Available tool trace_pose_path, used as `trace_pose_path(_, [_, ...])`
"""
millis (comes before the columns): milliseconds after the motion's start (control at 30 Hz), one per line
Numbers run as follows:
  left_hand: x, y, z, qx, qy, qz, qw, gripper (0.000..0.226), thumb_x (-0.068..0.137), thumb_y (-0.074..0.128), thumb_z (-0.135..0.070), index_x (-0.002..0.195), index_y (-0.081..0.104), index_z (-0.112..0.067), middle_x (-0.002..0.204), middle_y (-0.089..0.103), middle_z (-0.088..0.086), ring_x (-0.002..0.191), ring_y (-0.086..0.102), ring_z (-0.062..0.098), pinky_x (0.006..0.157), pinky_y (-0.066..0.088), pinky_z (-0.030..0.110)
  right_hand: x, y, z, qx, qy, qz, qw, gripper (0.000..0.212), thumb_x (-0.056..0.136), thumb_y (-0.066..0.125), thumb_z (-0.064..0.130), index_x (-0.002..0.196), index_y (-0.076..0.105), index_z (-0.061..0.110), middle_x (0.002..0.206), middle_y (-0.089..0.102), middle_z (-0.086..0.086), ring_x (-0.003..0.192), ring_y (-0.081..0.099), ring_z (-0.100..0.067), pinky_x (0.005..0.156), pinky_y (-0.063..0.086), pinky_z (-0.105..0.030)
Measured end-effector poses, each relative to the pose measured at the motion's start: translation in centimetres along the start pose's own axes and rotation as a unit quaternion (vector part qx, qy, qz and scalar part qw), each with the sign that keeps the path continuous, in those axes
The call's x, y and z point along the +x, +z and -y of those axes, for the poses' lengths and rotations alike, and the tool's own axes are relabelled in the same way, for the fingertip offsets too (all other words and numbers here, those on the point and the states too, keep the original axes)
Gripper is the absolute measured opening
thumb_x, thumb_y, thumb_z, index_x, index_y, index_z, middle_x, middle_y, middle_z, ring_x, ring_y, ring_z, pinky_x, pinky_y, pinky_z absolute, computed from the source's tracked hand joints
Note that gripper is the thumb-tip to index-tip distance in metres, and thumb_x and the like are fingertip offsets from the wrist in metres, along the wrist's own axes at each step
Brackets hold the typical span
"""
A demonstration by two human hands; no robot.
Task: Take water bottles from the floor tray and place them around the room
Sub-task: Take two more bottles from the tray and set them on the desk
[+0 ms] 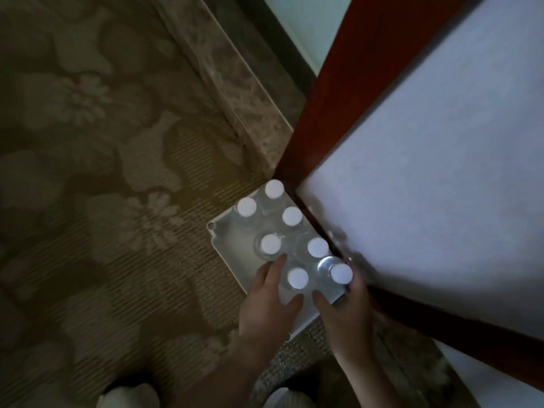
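Clear plastic bottles (270,245) (matt white caps), glossy white tray (223,234), woven floral carpet (88,172).

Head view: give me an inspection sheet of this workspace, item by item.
Surface: floral carpet; white tray lies on it against a wooden frame.
Job's things: seven white-capped bottles upright in the tray.
Clutter: nothing seen.
Hands: left hand open, fingers spread around the near-left bottle; right hand wrapped round the near-right bottle.
Cables: nothing seen.
Surroundings: red-brown wooden frame with pale panel at right; marble strip beyond the carpet; light shoes at bottom edge. Image dim and blurred.
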State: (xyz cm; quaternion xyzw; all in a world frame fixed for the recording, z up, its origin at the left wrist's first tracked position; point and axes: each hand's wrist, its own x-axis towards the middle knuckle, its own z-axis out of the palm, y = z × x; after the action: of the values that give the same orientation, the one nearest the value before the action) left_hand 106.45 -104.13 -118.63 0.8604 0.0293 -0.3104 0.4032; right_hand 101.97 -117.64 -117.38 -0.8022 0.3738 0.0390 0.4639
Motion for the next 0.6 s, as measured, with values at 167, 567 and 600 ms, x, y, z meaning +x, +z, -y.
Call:
trace_pose_path(167, [1.7,2.8,1.8,0.004,0.018,-0.066,0.998,0.063,0.079,0.063,-0.062,0.134,0.047,-0.036,0.133,0.058,-0.016,0.116,0.061,0.013,0.081,0.054,0.035,2.3,1.8,-2.3,0.016,-0.031,-0.040,0.999,0.052,0.074,0.085,0.008,0.115,0.059,0.025,0.114,0.069,0.012,0.107,0.062,0.005,0.086,0.051,-0.014])
trace_pose_path(567, [-10.9,-17.6,-13.7,-0.227,0.063,-0.023,0.971,0.053,0.065,0.086,-0.039,0.112,0.064,-0.027,0.102,0.076,-0.008,0.094,0.073,0.009,0.079,0.060,0.036,-7.7,-9.7,17.9,0.154,-0.014,0.011,0.988,0.062,0.060,0.092,0.010,0.105,0.063,0.040,0.102,0.074,0.001,0.093,0.073,-0.018,0.083,0.059,-0.051])
trace_pose_path(600, [-12.6,-21.0,-16.5,-0.255,0.075,-0.022,0.964,0.051,0.065,0.086,-0.035,0.110,0.065,-0.024,0.101,0.077,-0.004,0.094,0.073,0.012,0.079,0.059,0.034,-9.1,-11.4,21.6,0.174,-0.022,0.029,0.984,0.059,0.058,0.090,0.017,0.104,0.062,0.040,0.102,0.074,-0.001,0.093,0.073,-0.021,0.083,0.058,-0.054])
